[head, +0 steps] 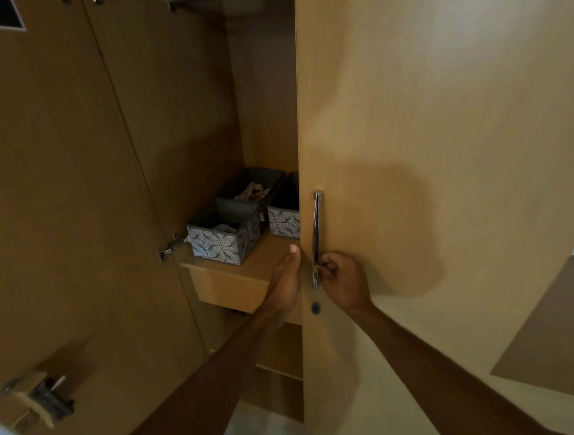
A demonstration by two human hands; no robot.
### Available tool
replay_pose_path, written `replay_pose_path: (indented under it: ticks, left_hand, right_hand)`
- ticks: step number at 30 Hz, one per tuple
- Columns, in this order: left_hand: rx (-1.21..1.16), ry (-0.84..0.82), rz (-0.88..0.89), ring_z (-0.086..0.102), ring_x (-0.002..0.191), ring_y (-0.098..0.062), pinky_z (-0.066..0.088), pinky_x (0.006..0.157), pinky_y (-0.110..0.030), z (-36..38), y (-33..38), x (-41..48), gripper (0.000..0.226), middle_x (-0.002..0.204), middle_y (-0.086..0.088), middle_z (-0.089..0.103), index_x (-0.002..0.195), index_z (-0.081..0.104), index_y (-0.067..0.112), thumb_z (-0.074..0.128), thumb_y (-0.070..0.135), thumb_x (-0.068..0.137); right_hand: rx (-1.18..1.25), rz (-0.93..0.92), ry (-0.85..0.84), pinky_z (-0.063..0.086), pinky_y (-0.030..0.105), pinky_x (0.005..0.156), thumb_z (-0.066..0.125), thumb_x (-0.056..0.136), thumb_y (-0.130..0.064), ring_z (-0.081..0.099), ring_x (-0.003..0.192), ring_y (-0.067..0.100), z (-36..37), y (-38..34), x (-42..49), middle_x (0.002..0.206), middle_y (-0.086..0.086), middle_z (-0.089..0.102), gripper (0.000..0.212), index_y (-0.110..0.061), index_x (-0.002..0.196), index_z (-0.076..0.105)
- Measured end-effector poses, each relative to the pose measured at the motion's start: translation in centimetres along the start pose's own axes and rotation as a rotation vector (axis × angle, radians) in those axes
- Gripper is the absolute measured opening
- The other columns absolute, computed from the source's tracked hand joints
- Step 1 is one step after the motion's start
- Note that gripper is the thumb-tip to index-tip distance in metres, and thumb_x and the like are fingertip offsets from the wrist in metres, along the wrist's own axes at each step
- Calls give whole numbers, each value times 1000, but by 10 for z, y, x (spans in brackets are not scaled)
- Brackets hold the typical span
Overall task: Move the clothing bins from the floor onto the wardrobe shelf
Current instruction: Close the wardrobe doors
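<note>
Bins (223, 234) were up on the shelf (268, 256), so I'd have swung the door (407, 105) slowly: right grip (344, 281) was wrapped round the handle (316, 228), left grip (285, 275) lay straight-fingered against its edge.

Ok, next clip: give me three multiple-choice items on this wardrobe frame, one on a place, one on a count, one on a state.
1. Where do the leaf-patterned fabric bins stand? A on a table; B on a chair; C on the wardrobe shelf.
2. How many bins show? A three; B one; C five.
3. What is the right hand doing? A hanging free; B gripping the door handle; C carrying a bin.
Answers: 1 C, they sit on the shelf board; 2 A, two on the left, one behind the other, and a third partly hidden by the wardrobe door; 3 B, its fingers curl round the metal bar.
</note>
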State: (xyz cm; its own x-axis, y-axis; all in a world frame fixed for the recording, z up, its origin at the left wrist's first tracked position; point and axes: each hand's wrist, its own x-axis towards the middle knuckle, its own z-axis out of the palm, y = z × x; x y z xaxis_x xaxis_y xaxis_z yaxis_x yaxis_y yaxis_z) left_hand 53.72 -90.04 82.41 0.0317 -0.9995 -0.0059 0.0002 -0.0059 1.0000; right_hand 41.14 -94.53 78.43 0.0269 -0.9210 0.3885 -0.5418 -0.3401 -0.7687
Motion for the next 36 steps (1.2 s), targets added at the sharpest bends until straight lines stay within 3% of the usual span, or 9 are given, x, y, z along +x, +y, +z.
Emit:
replay_pose_path:
  ticks: [7, 9, 16, 19, 23, 25, 29, 33, 36]
  left_hand:
    - [19, -9, 23, 55, 104, 6, 40, 97, -34, -4, -1, 17, 36, 114, 19, 61, 118, 59, 32, 29, 44, 102]
    - [31, -15, 21, 53, 120, -7, 39, 104, -39, -5, -1, 20, 47, 132, 7, 58, 132, 55, 21, 30, 46, 101]
    - [52, -103, 24, 53, 117, -8, 42, 100, -35, -5, 3, 21, 46, 128, 11, 58, 133, 52, 28, 27, 50, 101]
    - [66, -127, 21, 51, 112, -2, 37, 101, -34, -6, 1, 23, 47, 128, 10, 54, 135, 50, 27, 25, 49, 102]
    - [95, -119, -25, 35, 140, -17, 26, 116, -48, -9, 0, 27, 65, 153, 0, 38, 147, 39, 20, 26, 59, 97]
    - [92, -107, -30, 35, 140, -17, 26, 116, -47, -12, -3, 27, 66, 153, 0, 39, 146, 40, 20, 25, 60, 96]
    - [56, 3, -17, 49, 125, -16, 39, 105, -38, -21, -17, 14, 58, 133, 1, 55, 136, 52, 16, 31, 54, 98]
    - [-90, 219, -29, 60, 100, -23, 50, 66, -14, -48, -45, -20, 28, 104, -8, 66, 111, 62, 6, 47, 26, 100]
    - [-131, 346, -48, 64, 90, -21, 50, 64, -10, -78, -63, -58, 21, 99, -15, 68, 105, 65, 2, 51, 16, 98]
  right_hand:
    - [-30, 35, 22, 55, 36, 64, 66, 82, -23, 66, 68, 10, 4, 6, 11, 74, -7, 71, 4, -26, 80, 66]
    - [-13, 43, 30, 56, 37, 66, 66, 82, -22, 67, 70, 11, 5, 7, 12, 77, -6, 72, 4, -25, 84, 67]
    - [69, 39, -83, 58, 35, 76, 51, 82, -13, 68, 79, 8, 4, 16, 10, 84, -7, 72, 32, -22, 106, 69]
    - [100, 45, -129, 55, 28, 79, 53, 79, -11, 67, 90, 10, 1, 15, 8, 98, -6, 72, 45, -22, 121, 65]
    - [119, 60, -163, 48, 14, 78, 62, 82, -2, 65, 94, 8, -1, 13, 7, 105, -4, 69, 50, -19, 129, 61]
    - [153, 74, -167, 48, 8, 75, 63, 82, 0, 64, 88, 0, -4, 10, 3, 103, -6, 68, 52, -20, 130, 59]
    - [202, 121, -152, 53, 24, 88, 65, 84, -2, 65, 100, 10, -5, 7, -14, 112, -6, 66, 48, -17, 130, 59]
    - [231, 216, -185, 50, 11, 74, 68, 85, -10, 66, 87, 9, 6, 3, -42, 94, -6, 69, 30, -17, 114, 67]
    - [289, 252, -279, 52, 16, 74, 70, 84, -14, 67, 85, 9, 30, -3, -64, 92, -3, 71, 18, -20, 100, 70]
